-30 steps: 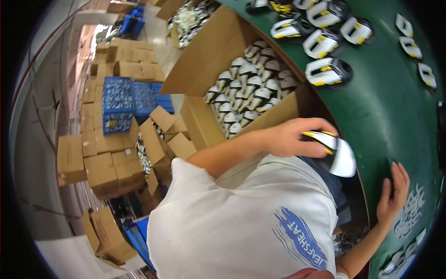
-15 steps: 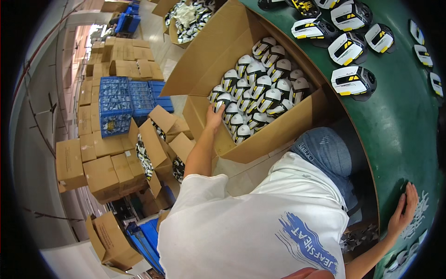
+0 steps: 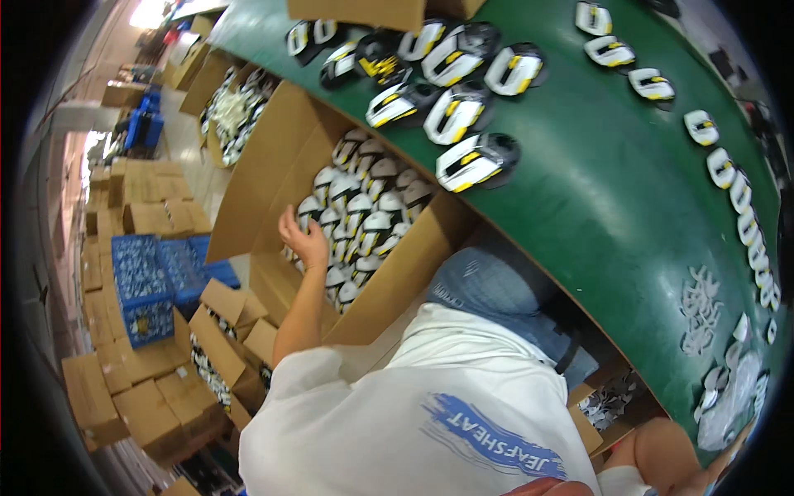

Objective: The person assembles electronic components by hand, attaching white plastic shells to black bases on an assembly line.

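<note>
My left hand (image 3: pixel 306 240) is over the left side of a large cardboard box (image 3: pixel 269 169), fingers apart and slightly curved, with nothing visible in it. Below and beside it lie many rounded white-and-black plastic shells (image 3: pixel 358 204) with yellow trim, packed in rows. My right arm (image 3: pixel 666 453) is bent at the lower right, by the table edge; its hand cannot be made out. On the green table (image 3: pixel 571 198), more white, black and yellow shells (image 3: pixel 478 161) sit in a loose group near the box.
A line of smaller white-and-yellow parts (image 3: pixel 742 194) curves along the table's far side. Grey-white thin pieces (image 3: pixel 700 310) and a clear plastic bag (image 3: pixel 729 405) lie at right. Stacked cartons (image 3: pixel 149 413) and blue crates (image 3: pixel 142 289) stand at left.
My view has swung toward the table, so the box appears further left. My left hand has come off the shell it touched. My right hand has left its place flat on the table.
</note>
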The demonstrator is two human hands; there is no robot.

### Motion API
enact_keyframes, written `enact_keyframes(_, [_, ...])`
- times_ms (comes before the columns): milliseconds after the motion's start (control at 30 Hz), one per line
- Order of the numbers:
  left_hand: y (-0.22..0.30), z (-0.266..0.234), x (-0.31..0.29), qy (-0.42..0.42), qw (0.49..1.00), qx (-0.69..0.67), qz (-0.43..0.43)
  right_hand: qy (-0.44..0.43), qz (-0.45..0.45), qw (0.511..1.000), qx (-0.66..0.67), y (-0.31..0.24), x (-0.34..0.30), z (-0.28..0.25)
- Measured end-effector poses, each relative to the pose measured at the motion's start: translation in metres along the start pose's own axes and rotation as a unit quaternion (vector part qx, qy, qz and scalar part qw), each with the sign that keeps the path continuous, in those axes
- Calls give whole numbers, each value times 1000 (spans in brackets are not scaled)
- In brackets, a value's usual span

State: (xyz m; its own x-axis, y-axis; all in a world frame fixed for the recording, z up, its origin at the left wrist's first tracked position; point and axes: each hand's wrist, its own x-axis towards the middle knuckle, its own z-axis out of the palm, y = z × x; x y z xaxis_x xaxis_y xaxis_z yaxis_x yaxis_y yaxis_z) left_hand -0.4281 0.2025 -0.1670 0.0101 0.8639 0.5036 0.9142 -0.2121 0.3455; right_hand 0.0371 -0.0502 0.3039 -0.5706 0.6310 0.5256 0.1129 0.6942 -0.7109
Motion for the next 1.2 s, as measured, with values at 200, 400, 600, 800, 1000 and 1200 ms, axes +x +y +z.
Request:
enact_keyframes(200, [244,-69,81,82,916,-192,343,-26,-4,999,18,-87,-160,16])
enact_keyframes(400, [409,31,114,48,784,-459,414,-82,116,985,97,-206,-279,38])
enact_keyframes(600, [636,65,162,-257,838,-359,322,3,-57,994,93,-160,-425,116])
enact_keyframes(800, [688,218,178,-285,937,-117,164,26,50,990,130,-118,-255,62])
enact_keyframes(1000, [696,228,206,-298,895,-90,320,332,57,941,6,-100,-301,93])
enact_keyframes(1200, [651,196,243,-281,880,-60,380,504,-30,861,67,-49,-394,103])
